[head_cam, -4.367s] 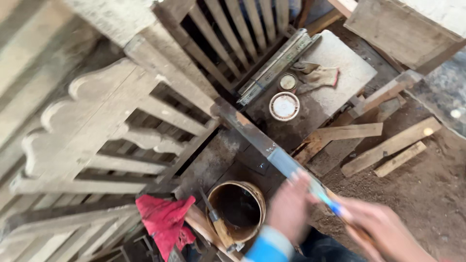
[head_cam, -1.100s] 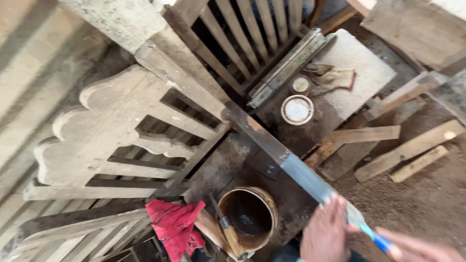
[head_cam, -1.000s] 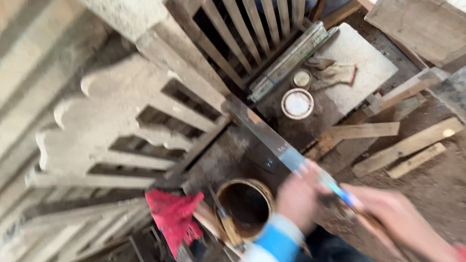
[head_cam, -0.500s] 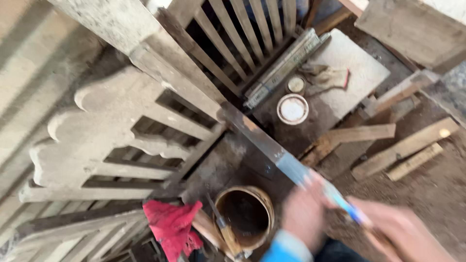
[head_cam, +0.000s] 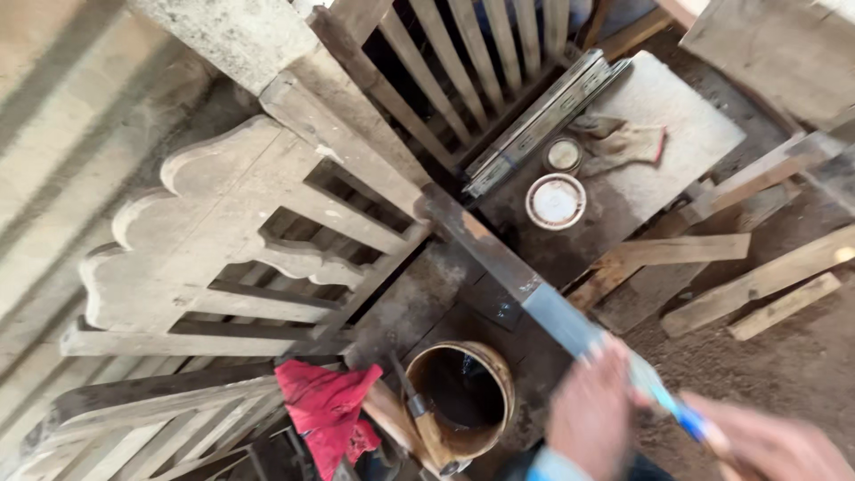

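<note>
Head view looks down on a yard of unfinished woodwork, and the biggest thing in it is the scalloped panel, pale and bare, lying at the left with slatted frames above and below it. None of that wood shows any coating that I can see.

Next in size is the rail, the long piece that runs diagonally from the middle of the frame down to the hands. I judge the work on it as partly done: its upper stretch is dark brown and patchy, while the lower stretch near the hands is a smooth grey-blue, with a sharp line between the two. Which stretch is the fresh one I cannot tell for certain.

Below it stands the bucket, open, dark liquid inside, rim stained brown, with a brush leaning at its left edge. A red rag lies just beside that.

My left hand rests on the lower end of the rail, blurred, fingers seemingly curled over it, though I cannot tell how firmly. My right hand is at the bottom right corner, closed around a thin blue-tipped tool that lies along the rail; the blur hides what kind.

Smallest, up on the slab: two round lids and a crumpled cloth.
</note>
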